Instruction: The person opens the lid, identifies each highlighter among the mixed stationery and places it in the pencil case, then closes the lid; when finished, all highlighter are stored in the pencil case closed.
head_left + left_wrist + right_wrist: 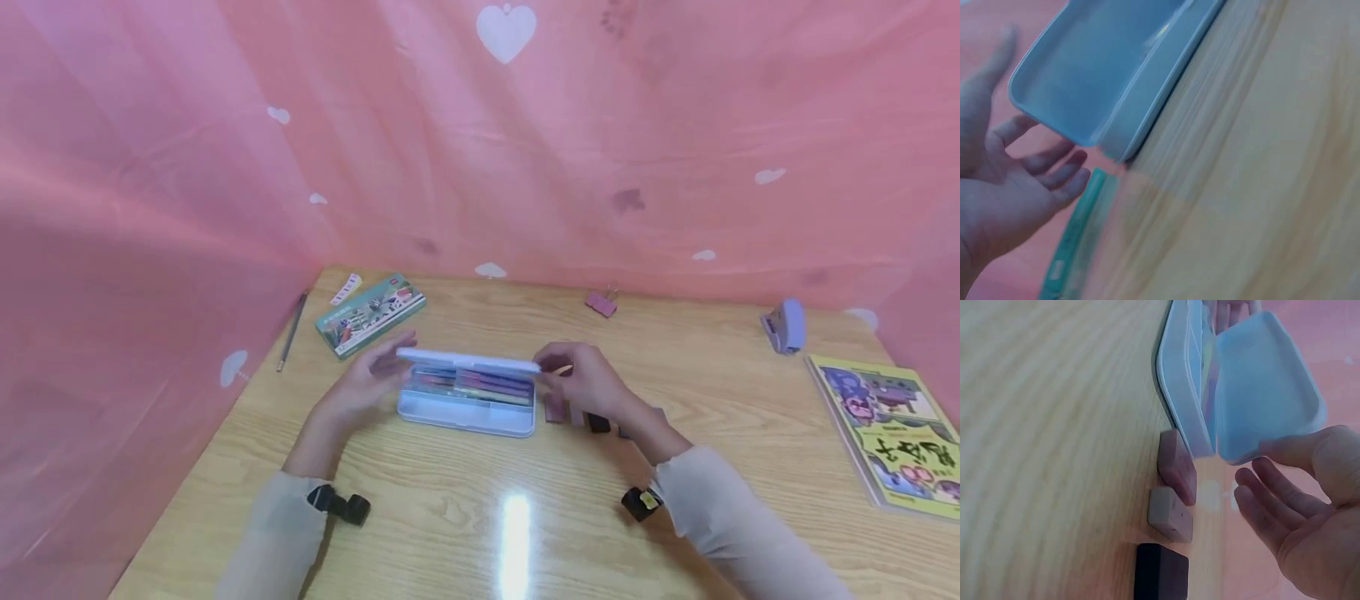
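Observation:
A light blue pencil case [442, 412] stands on the table with its lid [468, 361] raised. Several pens [491, 385] lie inside it. My right hand [592, 385] holds the lid's right end, the thumb on its edge and the fingers bent close by in the right wrist view. At the other end, my left hand [363, 382] has its fingers spread beside the lid; whether they touch it I cannot tell. Small blocks that look like erasers line up right of the case: a dark pink one [1177, 467], a greyish one [1170, 514] and a black one [1161, 573].
Behind the left hand lies a green illustrated box [371, 315], with a small white strip [347, 288] and a pencil [292, 331] near it. A pink binder clip [602, 303] is at the back. On the right are a purple stapler [784, 327] and books [892, 429]. Pink cloth surrounds the table.

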### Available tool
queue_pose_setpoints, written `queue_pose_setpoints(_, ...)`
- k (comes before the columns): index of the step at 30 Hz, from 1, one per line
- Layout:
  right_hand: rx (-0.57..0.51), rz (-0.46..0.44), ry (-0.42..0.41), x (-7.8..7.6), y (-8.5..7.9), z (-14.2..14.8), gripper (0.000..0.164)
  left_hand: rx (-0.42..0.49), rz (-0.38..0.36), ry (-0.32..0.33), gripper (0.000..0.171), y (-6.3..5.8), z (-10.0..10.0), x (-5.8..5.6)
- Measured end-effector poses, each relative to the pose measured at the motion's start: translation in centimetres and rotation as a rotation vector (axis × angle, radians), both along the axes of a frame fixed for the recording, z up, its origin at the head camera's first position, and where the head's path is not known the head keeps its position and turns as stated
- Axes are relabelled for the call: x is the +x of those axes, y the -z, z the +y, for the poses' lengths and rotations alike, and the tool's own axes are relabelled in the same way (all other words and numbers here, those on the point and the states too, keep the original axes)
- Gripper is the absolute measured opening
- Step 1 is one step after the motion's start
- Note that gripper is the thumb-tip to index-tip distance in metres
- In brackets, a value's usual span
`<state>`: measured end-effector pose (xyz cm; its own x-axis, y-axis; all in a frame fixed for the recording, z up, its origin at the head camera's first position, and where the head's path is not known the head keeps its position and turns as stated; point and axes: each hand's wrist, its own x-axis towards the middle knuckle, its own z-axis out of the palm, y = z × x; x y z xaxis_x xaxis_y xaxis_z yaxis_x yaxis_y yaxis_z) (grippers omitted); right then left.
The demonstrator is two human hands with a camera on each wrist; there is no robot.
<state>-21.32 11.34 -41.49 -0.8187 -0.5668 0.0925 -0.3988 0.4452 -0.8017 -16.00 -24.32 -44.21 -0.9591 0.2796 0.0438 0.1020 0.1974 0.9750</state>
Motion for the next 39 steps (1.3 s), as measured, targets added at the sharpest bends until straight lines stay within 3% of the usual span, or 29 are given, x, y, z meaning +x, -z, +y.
queue_pose_setpoints(3, 0.005, -0.027, -0.046, 0.8, 0.0, 0.1, 0.015, -0.064, 0.024, 0.003, 0.051, -0.7, -0.3, 0.2)
queue_pose_setpoints(7, 0.047, -0.06, -0.046, 1.7, 0.2, -0.2, 0.017, -0.23, -0.014, 0.022, 0.064, -1.1, -0.2, 0.2)
queue_pose_setpoints(10, 0.136, -0.045, -0.021, 2.2, 0.4, -0.7, 0.045, -0.342, -0.031, 0.037, 0.076, -1.0, 0.1, 0.2)
queue_pose_setpoints(13, 0.226, 0.001, -0.019, 2.4, 0.7, -1.1, 0.066, -0.42, -0.007, 0.052, 0.076, -0.8, 0.4, 0.0)
queue_pose_setpoints(17, 0.273, 0.043, -0.03, 2.6, 0.6, -1.4, 0.07, -0.46, 0.004, 0.043, 0.073, -0.6, 0.8, -0.1)
queue_pose_setpoints(23, 0.295, 0.074, -0.036, 2.9, 0.3, -1.7, 0.069, -0.488, -0.043, 0.011, 0.07, -0.8, 1.2, 0.1)
queue_pose_setpoints(30, 0.316, 0.036, -0.044, 3.5, 0.2, -2.5, 0.067, -0.579, -0.042, 0.013, 0.07, -1.0, 1.2, 1.4)
queue_pose_setpoints(36, 0.324, 0.118, -0.08, 3.7, 0.4, -2.4, 0.063, -0.634, -0.029, 0.008, 0.071, -1.3, 0.8, 2.2)
queue_pose_setpoints(39, 0.271, 0.157, -0.036, 3.5, 0.4, -1.1, 0.062, -0.627, 0.017, 0.011, 0.069, -1.7, 0.2, 2.3)
